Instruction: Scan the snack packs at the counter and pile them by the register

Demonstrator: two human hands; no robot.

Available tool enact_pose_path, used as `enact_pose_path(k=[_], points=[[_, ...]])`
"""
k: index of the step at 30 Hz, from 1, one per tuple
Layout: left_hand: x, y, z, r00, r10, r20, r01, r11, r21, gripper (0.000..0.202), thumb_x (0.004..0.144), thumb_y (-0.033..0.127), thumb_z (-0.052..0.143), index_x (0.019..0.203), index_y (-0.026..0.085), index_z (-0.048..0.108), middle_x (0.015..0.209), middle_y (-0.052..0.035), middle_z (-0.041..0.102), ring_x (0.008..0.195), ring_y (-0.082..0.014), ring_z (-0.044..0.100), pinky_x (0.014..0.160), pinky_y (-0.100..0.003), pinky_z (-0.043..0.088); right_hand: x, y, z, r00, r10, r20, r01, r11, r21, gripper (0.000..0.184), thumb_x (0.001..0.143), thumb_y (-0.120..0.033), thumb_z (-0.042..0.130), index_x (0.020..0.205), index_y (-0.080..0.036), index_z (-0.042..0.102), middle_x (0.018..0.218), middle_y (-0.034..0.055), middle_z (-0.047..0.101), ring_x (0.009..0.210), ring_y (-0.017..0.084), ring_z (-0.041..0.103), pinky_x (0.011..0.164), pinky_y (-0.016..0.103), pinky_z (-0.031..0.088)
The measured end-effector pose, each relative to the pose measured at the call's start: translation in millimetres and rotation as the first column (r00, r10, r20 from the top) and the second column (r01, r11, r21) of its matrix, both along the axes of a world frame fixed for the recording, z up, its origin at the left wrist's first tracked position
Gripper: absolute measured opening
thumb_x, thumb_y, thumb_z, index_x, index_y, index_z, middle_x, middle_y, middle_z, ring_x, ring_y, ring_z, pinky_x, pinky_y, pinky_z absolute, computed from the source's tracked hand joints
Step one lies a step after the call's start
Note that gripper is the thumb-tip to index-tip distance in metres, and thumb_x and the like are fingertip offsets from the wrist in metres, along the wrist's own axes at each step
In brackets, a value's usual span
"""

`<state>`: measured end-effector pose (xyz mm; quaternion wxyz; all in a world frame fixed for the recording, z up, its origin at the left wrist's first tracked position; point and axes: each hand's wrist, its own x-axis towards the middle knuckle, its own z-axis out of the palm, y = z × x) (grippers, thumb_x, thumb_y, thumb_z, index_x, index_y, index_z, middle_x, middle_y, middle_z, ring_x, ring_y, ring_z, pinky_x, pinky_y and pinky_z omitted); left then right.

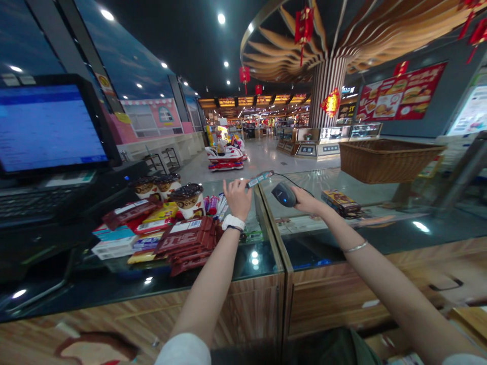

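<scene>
- Could topple brown packets (190, 235) with a low left hand (238, 197).
- Clamping right hand (304, 201) fingers round scanner (284, 194); might snag its cord (286, 176).
- Pinching slim packet (261, 179) in left fingertips over counter (312, 255); could drop it through loose grip.

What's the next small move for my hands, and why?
Probably bring the scanner closer to the thin packet, since your right hand grips the scanner, your left hand holds the packet, and a gap shows between packet and scanner.

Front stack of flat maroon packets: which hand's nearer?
Left. The left hand is beyond and right of the packet stack; the right hand, gripping a black barcode scanner, is farther right.
</scene>
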<state>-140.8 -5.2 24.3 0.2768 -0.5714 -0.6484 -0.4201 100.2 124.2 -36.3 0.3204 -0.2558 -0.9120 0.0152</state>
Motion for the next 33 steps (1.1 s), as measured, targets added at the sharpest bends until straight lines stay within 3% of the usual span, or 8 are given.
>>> enact_pose_path(k=[6, 18, 24, 27, 33], points=[[1.3, -0.9, 1.0, 1.000, -0.028, 0.003, 0.028, 1.000, -0.010, 0.016, 0.089, 0.026, 0.062, 0.104, 0.026, 0.070, 0.103, -0.0036, 0.073, 0.105, -0.0255, 0.062, 0.121, -0.051, 0.022, 3.1, 1.4, -1.9, 0.982, -0.040, 0.184, 0.053, 0.996, -0.067, 0.057, 0.068, -0.008, 0.054, 0.125, -0.014, 0.051, 0.108, 0.0131, 0.060, 0.103, 0.029, 0.057, 0.091, 0.039, 0.045], [0.8, 1.8, -2.5, 0.999, -0.046, -0.002, 0.046, 0.999, -0.010, 0.018, 0.090, 0.029, 0.062, 0.106, 0.027, 0.070, 0.105, -0.0030, 0.074, 0.107, -0.0252, 0.062, 0.121, -0.050, 0.021, -2.9, -5.7, -2.1, 0.952, -0.067, 0.299, 0.113, 0.984, -0.138, 0.055, 0.072, -0.013, 0.059, 0.127, -0.014, 0.056, 0.112, 0.0142, 0.060, 0.105, 0.028, 0.060, 0.090, 0.037, 0.045], [0.5, 1.0, -1.6, 0.998, -0.056, 0.010, 0.056, 0.998, 0.002, 0.019, 0.090, 0.028, 0.062, 0.107, 0.027, 0.070, 0.107, -0.0037, 0.074, 0.108, -0.0256, 0.062, 0.121, -0.052, 0.021, -3.6, -5.0, -3.8, 0.993, -0.057, 0.103, 0.073, 0.984, -0.160, 0.052, 0.068, -0.004, 0.052, 0.117, -0.017, 0.062, 0.108, 0.0103, 0.065, 0.102, 0.024, 0.062, 0.091, 0.036, 0.048], [1.2, -1.8, 1.1, 0.998, -0.059, 0.016, 0.059, 0.998, -0.008, 0.021, 0.089, 0.026, 0.062, 0.109, 0.028, 0.069, 0.108, -0.0033, 0.074, 0.108, -0.0253, 0.062, 0.121, -0.052, 0.022, -4.1, -8.3, 2.3, 0.994, -0.098, -0.056, 0.092, 0.990, -0.106, 0.052, 0.067, -0.001, 0.047, 0.112, -0.019, 0.063, 0.109, 0.0092, 0.064, 0.106, 0.024, 0.061, 0.095, 0.039, 0.049], [6.8, -10.3, 7.4, 0.994, -0.107, 0.020, 0.108, 0.993, -0.037, 0.021, 0.090, 0.024, 0.062, 0.108, 0.028, 0.069, 0.111, -0.0005, 0.074, 0.109, -0.0228, 0.062, 0.122, -0.049, 0.020, -8.2, -33.4, 26.7, 0.928, -0.138, -0.347, 0.180, 0.979, 0.092, 0.051, 0.082, -0.017, 0.052, 0.134, -0.020, 0.051, 0.133, 0.0140, 0.054, 0.127, 0.029, 0.050, 0.108, 0.048, 0.042]])
